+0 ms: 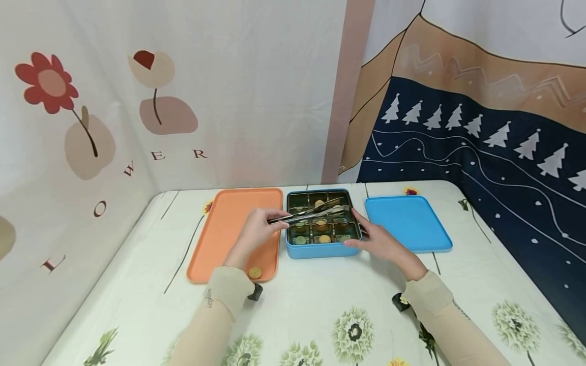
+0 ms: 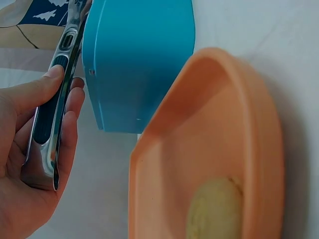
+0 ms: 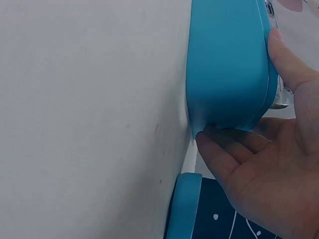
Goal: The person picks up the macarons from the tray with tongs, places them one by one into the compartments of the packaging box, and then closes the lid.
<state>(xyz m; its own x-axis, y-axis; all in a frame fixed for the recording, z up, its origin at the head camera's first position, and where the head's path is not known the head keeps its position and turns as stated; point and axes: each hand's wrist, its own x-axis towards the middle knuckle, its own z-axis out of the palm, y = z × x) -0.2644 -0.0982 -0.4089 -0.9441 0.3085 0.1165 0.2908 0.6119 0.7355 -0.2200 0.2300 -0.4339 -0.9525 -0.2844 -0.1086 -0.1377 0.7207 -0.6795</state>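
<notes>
My left hand (image 1: pixel 256 231) holds a pair of metal tongs (image 2: pixel 44 119) with dark grip inserts, thumb pressed on one arm. The tongs lie slantwise over a blue box (image 1: pixel 322 251), their tips towards its far right. Inside the box, a dark divided insert has small compartments, several with round cookie-like pieces (image 1: pixel 324 239), yellowish or greenish. My right hand (image 1: pixel 380 244) grips the box's right side, thumb at the rim and fingers against the outer wall. One round yellowish piece (image 1: pixel 255 273) sits in the near right corner of the orange tray (image 1: pixel 208 254).
To the right of the box lies a shallow blue tray or lid (image 1: pixel 407 223). The orange tray stands close to the box's left side. A flower-patterned cloth (image 1: pixel 311 300) covers the table, and printed curtains (image 1: pixel 256 101) hang behind it.
</notes>
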